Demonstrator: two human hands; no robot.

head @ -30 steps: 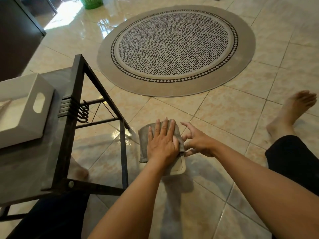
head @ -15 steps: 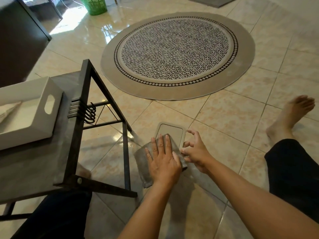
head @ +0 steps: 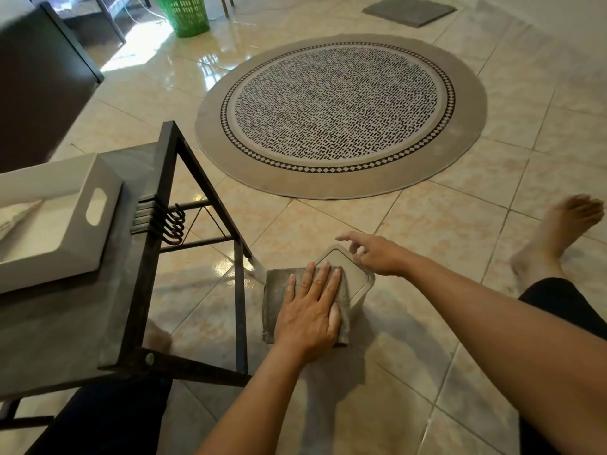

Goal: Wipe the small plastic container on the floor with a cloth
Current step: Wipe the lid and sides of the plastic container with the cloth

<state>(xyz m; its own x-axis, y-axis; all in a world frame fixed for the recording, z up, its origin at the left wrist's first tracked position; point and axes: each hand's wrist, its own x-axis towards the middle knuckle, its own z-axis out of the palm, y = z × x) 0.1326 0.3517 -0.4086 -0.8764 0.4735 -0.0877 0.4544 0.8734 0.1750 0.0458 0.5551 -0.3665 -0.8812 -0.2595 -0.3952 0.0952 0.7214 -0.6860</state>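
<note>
While the left hand (head: 310,310) lies flat, fingers spread, pressing the grey cloth (head: 274,300) onto the small plastic container (head: 353,274) | container stands on the tiled floor (head: 427,231), at 6 o'clock of the round rug (head: 341,116) | right hand (head: 374,254) open, fingertips touching its far rim | black tabletop (head: 65,323) at 9 o'clock

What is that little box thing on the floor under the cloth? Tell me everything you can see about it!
The small plastic container is beige, looks like smooth plastic, and has rounded corners and a flat top with a raised rim. It sits on the tiled floor beside the black table's leg. A folded grey cloth covers its near part, pressed flat by the left hand. The right hand steadies its far right edge with its fingers.
</note>
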